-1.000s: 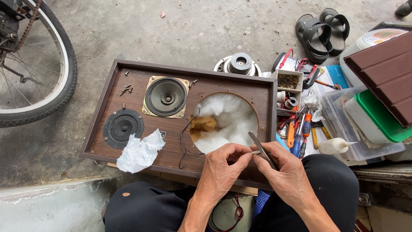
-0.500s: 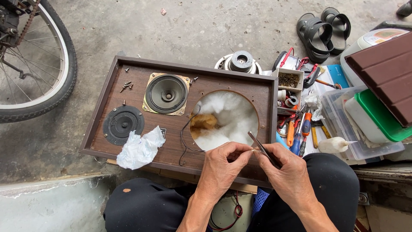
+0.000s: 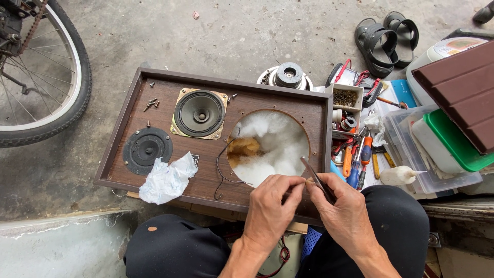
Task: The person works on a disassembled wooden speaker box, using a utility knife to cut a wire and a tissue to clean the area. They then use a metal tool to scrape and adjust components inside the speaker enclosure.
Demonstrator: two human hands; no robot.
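At the lower centre of the frame the right hand (image 3: 343, 210) grips a slim dark tool (image 3: 316, 179), and the left hand (image 3: 271, 206) pinches a thin wire end (image 3: 307, 181) against its tip. The speaker cabinet (image 3: 216, 136) seems half dismantled: its big hole (image 3: 267, 146) shows white stuffing, the removed woofer (image 3: 286, 76) lies above, loose screws (image 3: 151, 103) at upper left, while two small speakers (image 3: 198, 113) remain mounted.

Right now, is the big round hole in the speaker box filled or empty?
No driver in the big round hole: only white stuffing shows inside, and a loose driver lies behind the box.
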